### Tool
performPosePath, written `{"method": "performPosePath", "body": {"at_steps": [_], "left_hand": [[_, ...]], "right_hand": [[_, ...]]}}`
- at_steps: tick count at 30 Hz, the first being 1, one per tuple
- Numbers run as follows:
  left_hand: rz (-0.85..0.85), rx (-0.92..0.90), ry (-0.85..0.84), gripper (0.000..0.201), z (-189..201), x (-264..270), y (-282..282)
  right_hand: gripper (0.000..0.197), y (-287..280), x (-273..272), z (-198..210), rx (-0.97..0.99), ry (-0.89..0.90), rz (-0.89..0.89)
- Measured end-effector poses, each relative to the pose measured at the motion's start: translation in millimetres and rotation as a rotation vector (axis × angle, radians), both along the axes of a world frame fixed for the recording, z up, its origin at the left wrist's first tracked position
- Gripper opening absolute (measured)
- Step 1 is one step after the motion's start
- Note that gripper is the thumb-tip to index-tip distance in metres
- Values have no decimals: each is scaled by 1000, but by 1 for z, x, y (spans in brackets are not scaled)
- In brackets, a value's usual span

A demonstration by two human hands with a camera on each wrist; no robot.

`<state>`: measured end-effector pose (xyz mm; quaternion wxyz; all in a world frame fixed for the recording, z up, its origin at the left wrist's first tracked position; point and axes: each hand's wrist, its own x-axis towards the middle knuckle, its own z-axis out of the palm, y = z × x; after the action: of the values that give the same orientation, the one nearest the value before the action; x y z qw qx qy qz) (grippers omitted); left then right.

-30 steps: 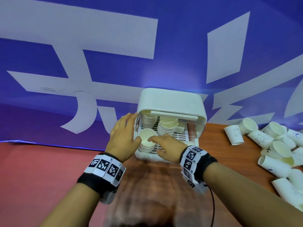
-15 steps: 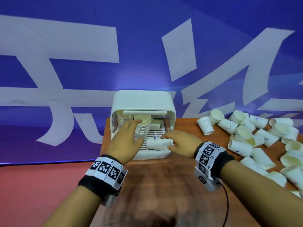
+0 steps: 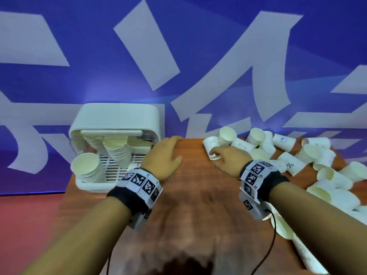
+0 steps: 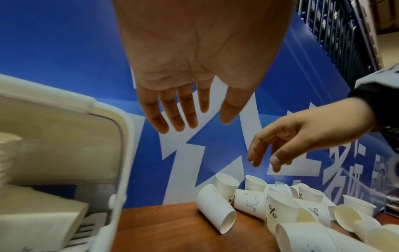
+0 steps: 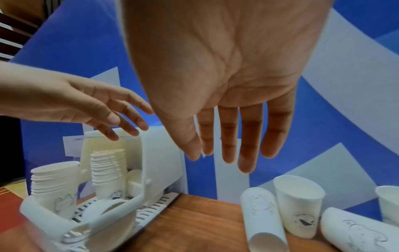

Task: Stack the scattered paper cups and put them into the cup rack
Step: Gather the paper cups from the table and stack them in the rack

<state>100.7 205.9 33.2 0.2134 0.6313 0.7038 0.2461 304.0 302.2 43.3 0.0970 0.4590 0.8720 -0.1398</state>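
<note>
The white cup rack [image 3: 117, 118] stands at the table's back left with its lid up. Inside it are a front-left stack of cups [image 3: 87, 169] and a leaning stack [image 3: 117, 153] behind. Scattered white paper cups [image 3: 294, 155] lie in a heap on the right of the table. My left hand [image 3: 164, 153] hovers open just right of the rack, holding nothing. My right hand [image 3: 222, 157] is open above the nearest fallen cup [image 3: 211, 147], fingers spread over it. In the right wrist view that cup [image 5: 262, 220] lies on its side below the fingers [image 5: 248, 153].
The brown wooden table [image 3: 194, 205] has bare room in the middle between my arms. A blue banner wall with white lettering [image 3: 198, 66] stands right behind the table. More fallen cups [image 3: 333, 195] run along the right edge. The floor at left is red.
Both hands have left the rack and swung right. The right hand has come over the nearest fallen cup; the left now hovers beside the rack. The view has turned right.
</note>
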Motion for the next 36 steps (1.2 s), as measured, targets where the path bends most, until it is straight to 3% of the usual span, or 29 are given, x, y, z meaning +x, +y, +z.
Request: {"method": "performPosePath", "body": {"at_steps": [12,19,27,36], "left_hand": [[62,-135,53,56,0,63,119],[52,-254,48,56,-40,77,163],[27,-330,25,58,-95,87,207],[83,-337,87,36,-118,81,214]], "right_hand": [[41,110,59,-18,28,-42,-88],[49,138,67,-46,-48,-49,-98],[62,155,45,-95,-109,176,-111],[48,169,37,-116,-120,189,-260]]}}
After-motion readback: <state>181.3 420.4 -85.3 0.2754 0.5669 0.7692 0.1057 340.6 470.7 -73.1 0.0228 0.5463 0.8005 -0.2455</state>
